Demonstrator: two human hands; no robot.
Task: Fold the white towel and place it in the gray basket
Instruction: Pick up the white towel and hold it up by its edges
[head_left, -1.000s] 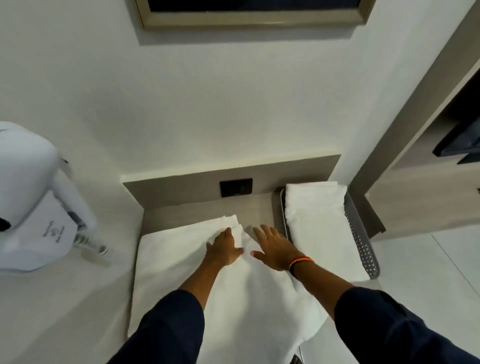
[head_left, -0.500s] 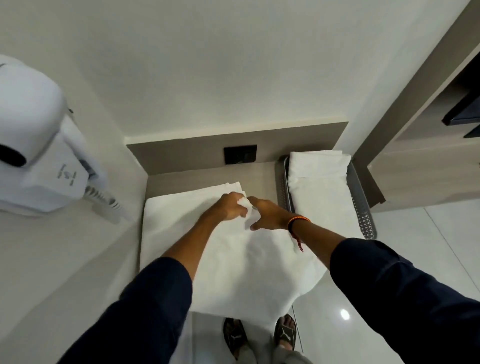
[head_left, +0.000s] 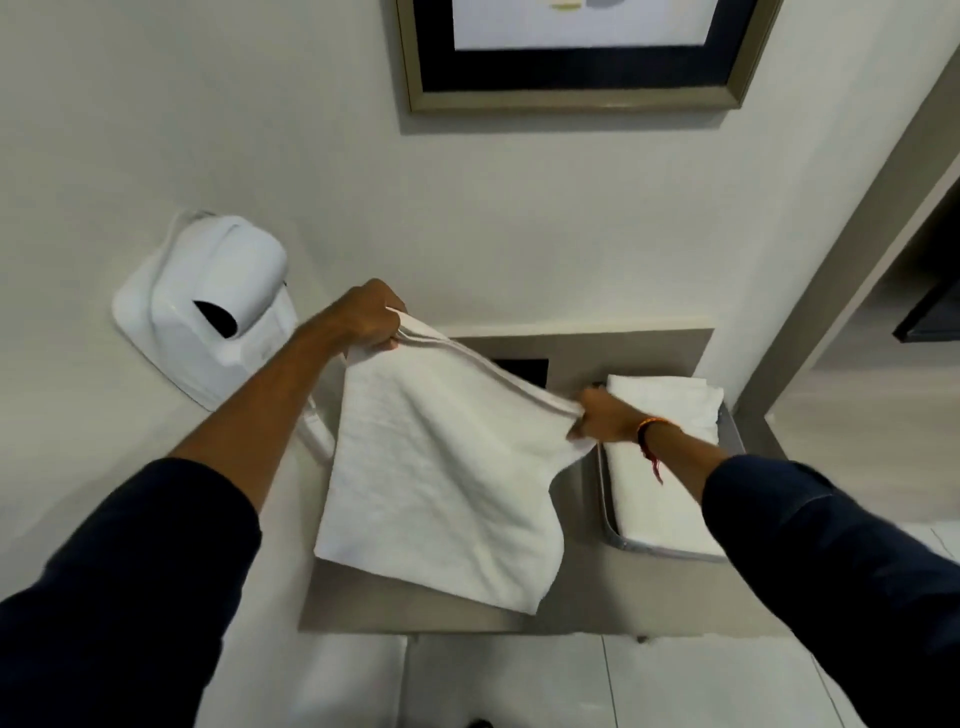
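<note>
The white towel (head_left: 441, 478) hangs in the air above the surface (head_left: 415, 608), doubled over, its top edge stretched in a slanting line between two hands. The left hand (head_left: 371, 317) holds the higher corner, up and away from the gray basket (head_left: 605, 512); its fingers (head_left: 387, 344) are clenched around the bunched hem. The right hand (head_left: 605, 415) holds the lower corner, on the basket side of the towel and just over the basket's far end, its fingers closed in a pinch on the cloth. An orange band (head_left: 655, 422) sits on that wrist. The towel's bottom edge droops close to the surface; whether it touches cannot be told.

The basket lies on the surface just beside the towel, with a folded white towel (head_left: 660, 462) already inside it. Beyond the basket's far end, a dark wall socket (head_left: 522, 370) shows behind the stretched hem. Farther from the basket, past the left hand, a white hair dryer unit (head_left: 208, 306) is mounted on the wall. High above the basket hangs a framed picture (head_left: 576, 52).
</note>
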